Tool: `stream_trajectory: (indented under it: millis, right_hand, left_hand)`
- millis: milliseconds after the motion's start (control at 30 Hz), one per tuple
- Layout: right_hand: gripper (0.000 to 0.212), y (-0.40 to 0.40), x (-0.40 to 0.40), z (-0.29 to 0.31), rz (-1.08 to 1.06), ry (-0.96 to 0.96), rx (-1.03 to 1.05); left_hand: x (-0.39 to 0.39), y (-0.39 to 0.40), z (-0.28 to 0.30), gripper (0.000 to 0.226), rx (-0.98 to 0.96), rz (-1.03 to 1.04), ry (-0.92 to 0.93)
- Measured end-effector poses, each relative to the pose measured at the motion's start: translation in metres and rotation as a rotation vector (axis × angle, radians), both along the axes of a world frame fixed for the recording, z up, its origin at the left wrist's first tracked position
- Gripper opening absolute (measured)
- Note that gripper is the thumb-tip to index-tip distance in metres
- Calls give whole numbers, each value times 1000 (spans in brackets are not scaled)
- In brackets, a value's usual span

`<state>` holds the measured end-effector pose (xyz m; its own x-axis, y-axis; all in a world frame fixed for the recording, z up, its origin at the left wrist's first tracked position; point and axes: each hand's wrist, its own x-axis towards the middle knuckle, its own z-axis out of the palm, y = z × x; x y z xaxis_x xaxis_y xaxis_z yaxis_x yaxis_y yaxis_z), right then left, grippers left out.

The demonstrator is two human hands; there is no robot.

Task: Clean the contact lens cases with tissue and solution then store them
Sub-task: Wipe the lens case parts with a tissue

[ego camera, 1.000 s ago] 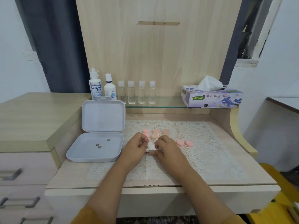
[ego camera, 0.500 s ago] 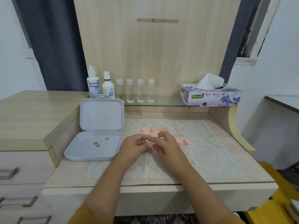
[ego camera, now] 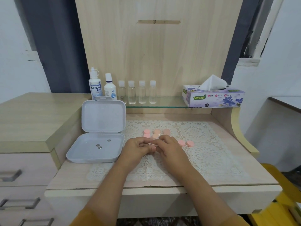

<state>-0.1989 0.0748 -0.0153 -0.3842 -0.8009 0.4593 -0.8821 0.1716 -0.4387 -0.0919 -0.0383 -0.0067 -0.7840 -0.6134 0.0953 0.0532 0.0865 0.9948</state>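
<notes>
My left hand (ego camera: 136, 149) and my right hand (ego camera: 169, 147) meet fingertip to fingertip over the lace mat. Between them they pinch a small pale lens case (ego camera: 152, 144), which the curled fingers mostly hide. Several pink lens case pieces (ego camera: 157, 132) lie in a cluster just beyond my hands. Two more pink pieces (ego camera: 185, 143) lie to the right of my right hand. An open white storage box (ego camera: 81, 154) sits to the left with three small metal discs inside. The tissue box (ego camera: 213, 98) stands on the glass shelf at back right. Two solution bottles (ego camera: 95, 86) stand at back left.
Several small clear bottles (ego camera: 136, 93) line the glass shelf (ego camera: 169, 104) behind the mat. The box lid (ego camera: 103, 116) stands upright against the raised side cabinet (ego camera: 32, 115) on the left. The lace mat (ego camera: 203, 152) covers the desk. A yellow object (ego camera: 280, 201) is at the lower right.
The white tissue wad that showed between my hands a second ago is now mostly hidden. Both hands have closed in tighter around the small piece and lifted slightly off the mat.
</notes>
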Motion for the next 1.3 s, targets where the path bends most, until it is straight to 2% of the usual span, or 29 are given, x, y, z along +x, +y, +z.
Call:
stream_trajectory:
  millis: [33,67,133,167,267,400,467,567,633,767,1000,1133,1300]
  right_hand:
    - [61,-1,-1,-1,-1,-5,-6]
    - [53,-1,-2,-2,0,-42,-28]
    - [23,-1,-3,-3,-6,-176,-119]
    - [17,-1,-4,-2,-1,-265,-174]
    - [27,5,-5,3,-18,-508,-378]
    - [15,10,-4,10,-140,-657,-497]
    - [12,9,-1,9,-117,-558,-450]
    - [13,6,2,5,-14,-297,-327]
    - [17,4,2,2,26,-216,-288]
    - [23,4,2,-1,17,-125,-231]
    - [15,0,4,-5,0,-62,-192]
    - [37,-3,8,-4,-22,87,-225]
    - [36,-4,5,-6,-46,180,-169]
  left_hand:
    - [0,0,0,24,2,-2,12]
    - [0,0,1,26,2,-4,20]
    - [0,1,3,27,6,-2,27]
    - [0,1,3,28,12,6,32]
    - [1,1,4,32,15,64,32]
    - [1,1,4,28,5,69,26]
    - [0,1,4,28,5,55,24]
    - [1,0,4,27,6,36,29]
    - [2,0,3,25,18,23,43]
    - [1,-1,1,25,35,22,39]
    - [0,1,3,19,51,42,-13]
    - [0,1,2,27,16,53,-58]
    - [1,2,2,21,3,33,-36]
